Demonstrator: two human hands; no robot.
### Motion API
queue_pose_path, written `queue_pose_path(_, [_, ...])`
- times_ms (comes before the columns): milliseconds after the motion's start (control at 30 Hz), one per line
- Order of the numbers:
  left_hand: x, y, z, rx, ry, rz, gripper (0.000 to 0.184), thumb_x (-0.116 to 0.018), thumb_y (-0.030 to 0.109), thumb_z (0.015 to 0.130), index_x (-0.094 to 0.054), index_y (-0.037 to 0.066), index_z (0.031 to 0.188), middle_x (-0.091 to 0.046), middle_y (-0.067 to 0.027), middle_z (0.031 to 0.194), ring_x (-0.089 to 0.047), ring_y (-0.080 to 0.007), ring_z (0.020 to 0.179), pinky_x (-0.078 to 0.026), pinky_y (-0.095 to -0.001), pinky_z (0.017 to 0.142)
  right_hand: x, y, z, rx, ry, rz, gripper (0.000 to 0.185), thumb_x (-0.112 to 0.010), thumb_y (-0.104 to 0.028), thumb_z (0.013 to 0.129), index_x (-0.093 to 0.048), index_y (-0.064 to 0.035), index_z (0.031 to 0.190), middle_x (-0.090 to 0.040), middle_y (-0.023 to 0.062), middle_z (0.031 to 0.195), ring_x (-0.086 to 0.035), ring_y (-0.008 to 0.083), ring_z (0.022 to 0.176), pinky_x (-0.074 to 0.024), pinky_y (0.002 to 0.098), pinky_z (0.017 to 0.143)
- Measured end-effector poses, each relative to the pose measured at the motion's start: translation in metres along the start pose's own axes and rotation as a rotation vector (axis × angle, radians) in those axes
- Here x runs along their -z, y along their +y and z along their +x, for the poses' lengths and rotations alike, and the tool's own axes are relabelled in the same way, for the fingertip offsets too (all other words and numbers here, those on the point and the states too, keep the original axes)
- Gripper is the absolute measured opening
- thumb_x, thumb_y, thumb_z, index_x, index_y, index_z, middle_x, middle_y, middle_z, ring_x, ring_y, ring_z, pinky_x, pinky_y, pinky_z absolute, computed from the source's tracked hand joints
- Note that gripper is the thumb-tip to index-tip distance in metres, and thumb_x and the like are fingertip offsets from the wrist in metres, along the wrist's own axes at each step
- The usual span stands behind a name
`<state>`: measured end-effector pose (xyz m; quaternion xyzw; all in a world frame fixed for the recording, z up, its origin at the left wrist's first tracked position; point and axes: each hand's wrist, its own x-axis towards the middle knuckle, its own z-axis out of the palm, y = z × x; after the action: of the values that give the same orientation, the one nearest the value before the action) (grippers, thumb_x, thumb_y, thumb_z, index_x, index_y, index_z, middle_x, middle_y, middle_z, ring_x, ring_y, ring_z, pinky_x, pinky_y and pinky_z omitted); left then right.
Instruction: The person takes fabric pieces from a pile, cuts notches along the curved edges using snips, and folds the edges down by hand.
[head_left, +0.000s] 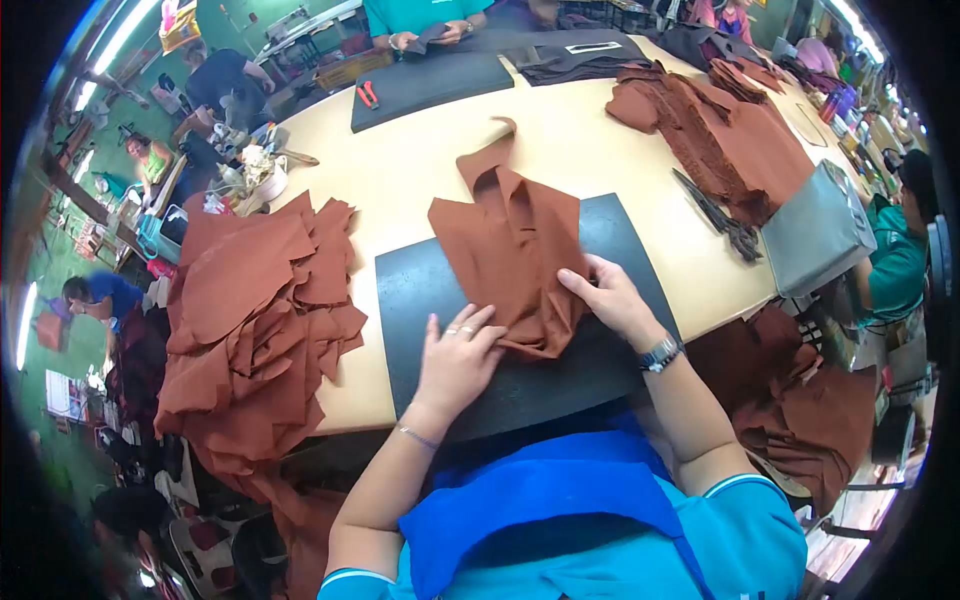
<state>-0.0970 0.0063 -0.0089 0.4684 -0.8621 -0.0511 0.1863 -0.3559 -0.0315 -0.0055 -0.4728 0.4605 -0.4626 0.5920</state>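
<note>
A reddish-brown piece of leather-like material (525, 235) lies folded and creased over a black mat (420, 300) in front of me. My left hand (465, 350) rests at the lower left edge of the piece, its fingers spread. At the right edge, my right hand (605, 292) pinches the piece between thumb and fingers. A large pile of brown pieces (240, 290) sits to the left of the mat.
Black scissors (715, 212) lie to the right near more brown pieces (740, 140) and a grey box-like object (820, 230). A red cutter (367, 95) rests on a far black mat (440, 88). A co-worker (430, 15) stands across the table (330, 160).
</note>
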Motion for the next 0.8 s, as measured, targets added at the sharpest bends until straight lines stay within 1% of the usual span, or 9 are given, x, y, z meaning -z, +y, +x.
queue_pose_path(67, [0.008,-0.017,-0.014,0.066,0.005,-0.005,0.019,-0.068,0.024,0.089,-0.070,0.018,0.107,-0.063,-0.0027,0.132,-0.055,-0.0242,0.129,-0.034,-0.0663,0.106,0.013,-0.020,-0.022,-0.061,0.043,-0.296,0.032,-0.067,-0.023,0.097,-0.065,0.0049,0.113,-0.071,0.0047,0.102,-0.065,0.0091,0.090,-0.0534,0.0264,0.083])
queue_pose_path(267, [0.022,-0.022,-0.066,0.140,0.089,-0.138,0.025,-0.069,0.019,0.087,-0.074,0.023,0.111,-0.063,-0.0043,0.133,-0.054,-0.0291,0.130,-0.024,-0.0628,0.113,0.056,-0.011,-0.061,-0.138,-0.248,-0.055,0.032,-0.066,-0.026,0.098,-0.067,0.0029,0.112,-0.072,0.0014,0.100,-0.063,0.0073,0.082,-0.0519,0.0243,0.075])
queue_pose_path(367, [0.027,-0.012,-0.073,0.077,0.136,-0.184,0.032,-0.069,0.015,0.085,-0.074,0.025,0.114,-0.062,-0.0055,0.134,-0.054,-0.0299,0.131,-0.019,-0.0575,0.117,0.051,-0.002,-0.053,-0.226,-0.043,0.221,0.034,-0.062,-0.027,0.101,-0.065,0.0022,0.118,-0.070,0.0016,0.108,-0.064,0.0086,0.091,-0.0514,0.0263,0.082])
queue_pose_path(467, [0.033,-0.004,-0.071,-0.064,0.153,-0.186,0.025,-0.069,0.014,0.086,-0.073,0.020,0.110,-0.067,-0.0055,0.127,-0.060,-0.0281,0.124,-0.022,-0.0515,0.118,0.038,0.000,-0.040,-0.172,0.064,0.092,0.038,-0.060,-0.028,0.102,-0.062,0.0017,0.124,-0.068,0.0022,0.113,-0.061,0.0099,0.102,-0.0489,0.0274,0.090])
queue_pose_path(567, [0.036,-0.009,-0.076,-0.051,0.264,-0.422,0.013,-0.065,0.014,0.091,-0.069,0.013,0.103,-0.072,-0.0070,0.109,-0.068,-0.0283,0.109,-0.031,-0.0517,0.114,0.013,-0.024,-0.058,0.164,0.299,0.150,0.038,-0.060,-0.027,0.101,-0.060,0.0021,0.126,-0.067,0.0035,0.117,-0.059,0.0113,0.109,-0.0460,0.0286,0.096])
queue_pose_path(633, [0.029,-0.017,-0.082,-0.135,0.576,-0.635,0.010,-0.061,0.014,0.094,-0.063,0.004,0.096,-0.071,-0.0113,0.084,-0.071,-0.0283,0.075,-0.053,-0.0515,0.086,0.002,-0.039,-0.087,0.438,0.534,0.036,0.038,-0.056,-0.024,0.101,-0.059,0.0030,0.127,-0.065,0.0077,0.122,-0.060,0.0140,0.109,-0.0477,0.0313,0.095])
queue_pose_path(667, [0.037,-0.021,-0.088,-0.182,0.573,-0.686,0.015,-0.059,0.016,0.095,-0.058,0.001,0.097,-0.068,-0.0134,0.079,-0.068,-0.0268,0.068,-0.056,-0.0491,0.076,-0.012,-0.054,-0.105,0.558,0.501,0.174,0.036,-0.053,-0.020,0.100,-0.060,0.0033,0.126,-0.066,0.0092,0.121,-0.061,0.0156,0.109,-0.0485,0.0325,0.094])
queue_pose_path(733, [0.059,-0.024,-0.086,-0.226,0.573,-1.238,0.019,-0.056,0.018,0.097,-0.057,0.000,0.099,-0.065,-0.0163,0.084,-0.067,-0.0291,0.072,-0.056,-0.0502,0.074,-0.030,-0.079,-0.119,0.727,0.410,0.321,0.034,-0.048,-0.014,0.099,-0.062,0.0040,0.124,-0.067,0.0121,0.118,-0.063,0.0186,0.108,-0.0502,0.0349,0.091])
queue_pose_path(800, [0.081,-0.025,-0.078,-0.108,0.545,-1.564,0.024,-0.054,0.022,0.099,-0.058,-0.001,0.105,-0.065,-0.0176,0.096,-0.067,-0.0307,0.083,-0.056,-0.0497,0.078,-0.025,-0.093,-0.102,0.875,0.391,-0.053,0.031,-0.048,-0.014,0.099,-0.064,0.0037,0.120,-0.068,0.0124,0.115,-0.064,0.0184,0.106,-0.0505,0.0347,0.090])
